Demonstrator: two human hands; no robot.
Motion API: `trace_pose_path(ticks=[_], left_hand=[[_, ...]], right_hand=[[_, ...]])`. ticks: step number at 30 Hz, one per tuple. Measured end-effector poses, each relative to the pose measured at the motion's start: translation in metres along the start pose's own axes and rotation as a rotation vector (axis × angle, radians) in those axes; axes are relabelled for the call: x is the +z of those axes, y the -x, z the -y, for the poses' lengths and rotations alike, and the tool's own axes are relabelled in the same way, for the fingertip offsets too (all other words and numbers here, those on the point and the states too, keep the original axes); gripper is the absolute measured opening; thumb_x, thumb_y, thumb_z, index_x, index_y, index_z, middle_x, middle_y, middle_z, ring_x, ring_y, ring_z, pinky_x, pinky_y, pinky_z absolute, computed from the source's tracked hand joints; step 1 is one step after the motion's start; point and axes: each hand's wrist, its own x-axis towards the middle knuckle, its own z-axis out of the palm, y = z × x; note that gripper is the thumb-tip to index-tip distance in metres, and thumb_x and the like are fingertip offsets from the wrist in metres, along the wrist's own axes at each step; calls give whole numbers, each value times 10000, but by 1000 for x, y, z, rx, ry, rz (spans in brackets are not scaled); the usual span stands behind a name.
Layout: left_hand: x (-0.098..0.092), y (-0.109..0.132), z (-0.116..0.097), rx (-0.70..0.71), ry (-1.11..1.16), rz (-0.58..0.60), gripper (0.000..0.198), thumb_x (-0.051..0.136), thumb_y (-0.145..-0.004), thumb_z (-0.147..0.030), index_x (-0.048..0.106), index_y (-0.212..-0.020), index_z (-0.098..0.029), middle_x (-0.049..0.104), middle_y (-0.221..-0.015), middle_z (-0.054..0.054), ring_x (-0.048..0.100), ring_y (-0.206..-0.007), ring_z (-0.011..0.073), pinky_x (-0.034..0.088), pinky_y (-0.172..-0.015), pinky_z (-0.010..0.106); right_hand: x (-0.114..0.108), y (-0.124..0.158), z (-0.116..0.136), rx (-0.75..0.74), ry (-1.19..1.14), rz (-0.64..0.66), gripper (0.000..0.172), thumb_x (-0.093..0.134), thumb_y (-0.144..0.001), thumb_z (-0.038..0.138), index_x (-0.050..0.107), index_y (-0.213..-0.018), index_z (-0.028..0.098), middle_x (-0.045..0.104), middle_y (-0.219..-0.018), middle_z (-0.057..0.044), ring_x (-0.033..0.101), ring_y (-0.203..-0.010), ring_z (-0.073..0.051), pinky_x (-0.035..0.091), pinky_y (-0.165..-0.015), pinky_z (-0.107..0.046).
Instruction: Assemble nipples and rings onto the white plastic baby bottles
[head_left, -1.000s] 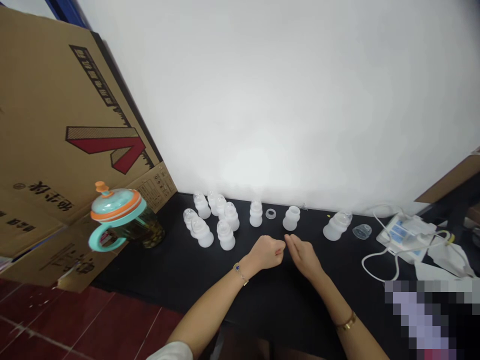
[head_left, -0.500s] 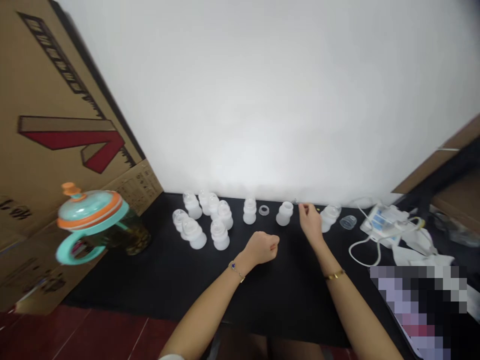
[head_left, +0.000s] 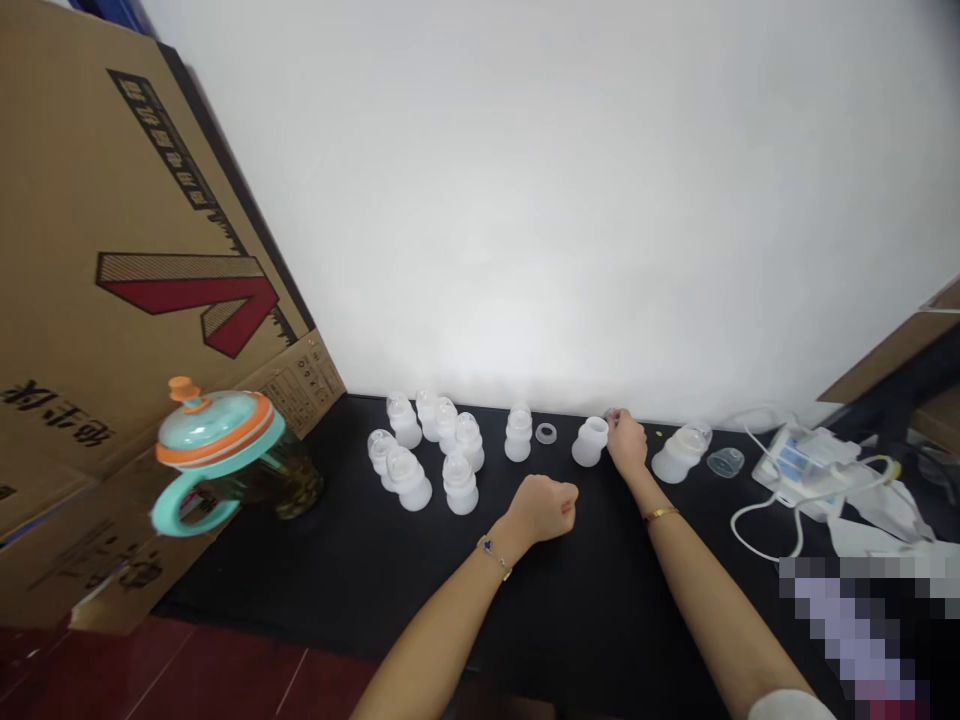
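Note:
On the black table stands an uncapped white bottle (head_left: 590, 441), and just right of it my right hand (head_left: 627, 441) pinches a small clear piece, partly hidden by the fingers. My left hand (head_left: 544, 508) is closed in a loose fist over the table, in front of the open bottle; what it holds, if anything, is hidden. A white ring (head_left: 546, 433) lies between the open bottle and a capped bottle (head_left: 518, 435). Several more capped bottles (head_left: 460, 484) stand in a group at the left. Right of my right hand, a bottle with a clear cap (head_left: 679, 453) leans.
A large jug (head_left: 225, 450) with a teal handle and orange-trimmed lid stands left, before a cardboard box (head_left: 67, 200). A clear cap (head_left: 725, 461), white cables and a white device (head_left: 799, 460) lie right. A white wall (head_left: 510, 200) rises behind the table (head_left: 315, 590).
The view has shifted left, so things appear further right. My right hand has moved closer to the open bottle and the wall, its fingers now at a small clear piece. My left hand stays closed.

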Motion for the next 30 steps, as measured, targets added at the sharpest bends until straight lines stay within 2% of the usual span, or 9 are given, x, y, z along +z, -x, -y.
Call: trace_pose_path(ticks=[4, 7, 10, 12, 14, 17, 22, 26, 30], left_hand=[[1, 1, 0, 21, 15, -5, 223, 506, -653, -87, 339, -539, -181, 496, -496, -16, 475, -491, 124, 189, -500, 263], [3, 2, 0, 33, 19, -4, 218, 502, -650, -86, 345, -535, -183, 484, -492, -17, 466, -490, 124, 209, -504, 257], [5, 3, 1, 53, 26, -36, 221, 493, -658, -88, 346, -527, -187, 463, -481, -18, 441, -474, 121, 216, -501, 253], [6, 3, 2, 69, 32, -77, 230, 482, -669, -90, 338, -521, -190, 437, -470, -19, 413, -457, 115, 203, -493, 255], [6, 4, 3, 70, 32, -123, 240, 468, -686, -90, 330, -519, -192, 404, -460, -22, 384, -443, 108, 186, -487, 259], [6, 4, 6, 25, 11, -170, 237, 458, -713, -84, 358, -528, -195, 389, -459, -26, 376, -442, 104, 190, -488, 260], [6, 3, 3, -150, -74, -200, 217, 453, -846, -118, 523, -655, -191, 554, -574, 1, 507, -514, 120, 246, -503, 258], [7, -1, 0, -359, -113, -195, 211, 447, -968, -292, 622, -1022, -188, 686, -771, 42, 637, -623, 175, 348, -529, 246], [8, -9, 4, -445, -197, -126, 457, 381, -1014, -358, 450, -1435, -195, 714, -809, 90, 695, -672, 237, 456, -603, 284]], right_hand=[[-6, 1, 3, -59, -88, -104, 323, 430, -990, 333, 609, -1189, 153, 736, -976, -135, 680, -932, -277, 472, -820, -357], [-22, 10, 11, -166, -353, -337, 353, 463, -973, 418, 622, -1126, 143, 754, -878, -111, 670, -739, -238, 473, -759, -341], [-43, 31, 21, -269, -582, -487, 378, 489, -966, 481, 601, -1123, 156, 761, -939, -110, 620, -614, -175, 457, -644, -289], [-52, 51, 27, -327, -692, -514, 395, 493, -966, 500, 580, -1136, 154, 753, -969, -126, 649, -660, -174, 449, -597, -266], [-55, 72, 29, -401, -735, -488, 375, 513, -958, 496, 581, -1110, 160, 749, -890, -104, 669, -689, -183, 465, -603, -266], [-49, 102, 26, -474, -635, -344, 319, 552, -940, 470, 615, -1029, 170, 709, -721, -39, 581, -529, -137, 438, -555, -251], [-42, 130, 14, -462, -622, -132, 287, 557, -936, 469, 630, -976, 194, 683, -679, -9, 534, -486, -122, 416, -509, -238], [-47, 134, 3, -410, -744, -61, 299, 573, -928, 485, 628, -978, 195, 652, -642, 10, 557, -516, -133, 435, -521, -239], [-45, 134, -3, -359, -806, -36, 315, 579, -919, 501, 633, -969, 195, 621, -608, 23, 579, -529, -147, 436, -520, -244]])
